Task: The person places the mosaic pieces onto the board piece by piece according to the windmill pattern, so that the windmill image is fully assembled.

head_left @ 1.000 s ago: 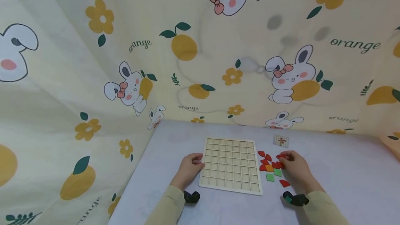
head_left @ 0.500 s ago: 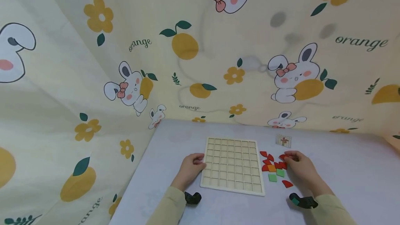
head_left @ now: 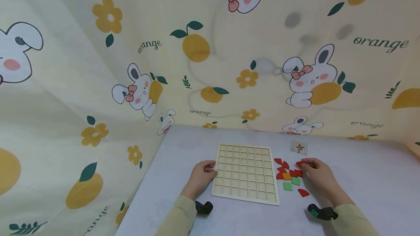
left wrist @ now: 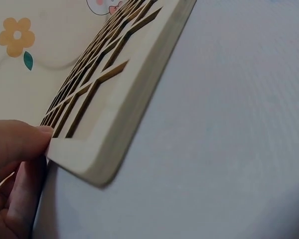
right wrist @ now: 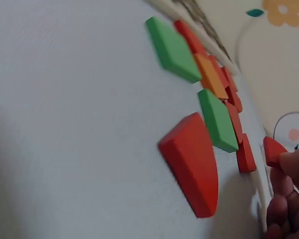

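A pale wooden grid board (head_left: 245,174) lies on the table. At its left edge is my left hand (head_left: 199,178), gripping the rim; in the left wrist view the thumb (left wrist: 37,135) presses on the frame and the other fingers curl beside it. My right hand (head_left: 318,174) pinches a red quarter-round tile (right wrist: 273,151) between thumb and fingertips, just over the loose tiles. Below that hand lie several more red tiles, an orange square tile (head_left: 287,176), and two green square tiles (head_left: 287,186). One red tile (head_left: 303,192) lies apart, nearer the front.
A small card (head_left: 299,147) with a pinwheel-like picture on a grid lies behind the tiles. The white table (head_left: 367,177) meets a patterned curtain (head_left: 223,65) at the back and left. Dark devices (head_left: 323,212) are worn at both wrists.
The head view has shifted slightly. My right wrist has swung a little to the right while the fingers keep the red tile. The left hand stays on the board's edge.
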### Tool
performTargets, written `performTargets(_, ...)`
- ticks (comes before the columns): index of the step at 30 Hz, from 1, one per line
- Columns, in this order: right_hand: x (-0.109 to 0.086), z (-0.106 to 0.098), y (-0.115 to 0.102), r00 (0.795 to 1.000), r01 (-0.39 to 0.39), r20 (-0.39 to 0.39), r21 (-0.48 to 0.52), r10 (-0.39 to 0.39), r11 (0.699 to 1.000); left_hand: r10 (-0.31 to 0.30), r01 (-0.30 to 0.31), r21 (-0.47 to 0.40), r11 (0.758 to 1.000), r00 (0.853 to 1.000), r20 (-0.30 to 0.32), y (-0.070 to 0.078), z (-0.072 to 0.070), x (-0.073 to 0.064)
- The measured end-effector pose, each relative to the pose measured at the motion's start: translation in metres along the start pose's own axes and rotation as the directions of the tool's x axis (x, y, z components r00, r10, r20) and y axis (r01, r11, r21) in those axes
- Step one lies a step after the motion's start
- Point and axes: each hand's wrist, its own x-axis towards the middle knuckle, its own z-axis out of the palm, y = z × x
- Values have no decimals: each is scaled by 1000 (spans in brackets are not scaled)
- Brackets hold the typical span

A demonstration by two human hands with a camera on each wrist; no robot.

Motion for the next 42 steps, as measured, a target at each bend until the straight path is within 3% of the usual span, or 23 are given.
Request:
performTargets(5, -3, 2, -7, 999, 52, -10, -17, -52, 999, 10, -10, 9, 1000, 1000, 0, 1, 1, -1)
performTargets(17, -8, 31, -54, 987, 162, 14, -8, -162, 987, 8, -8, -9, 1000, 1000, -2, -2, 0, -1)
performTargets(28, 6, 73, -79, 939, 341, 58, -27, -339, 940, 27, -27, 14, 1000, 1000, -7, 2, 0, -2)
performTargets(32, 11, 91, -87, 934, 349, 88, -13, -346, 937, 21, -21, 11, 1000, 1000, -15, 4, -1, -2)
performTargets(42, 25, 118, -99, 946, 309, 97, 12, -309, 951, 7, -7, -12, 1000, 1000, 2, 0, 0, -1)
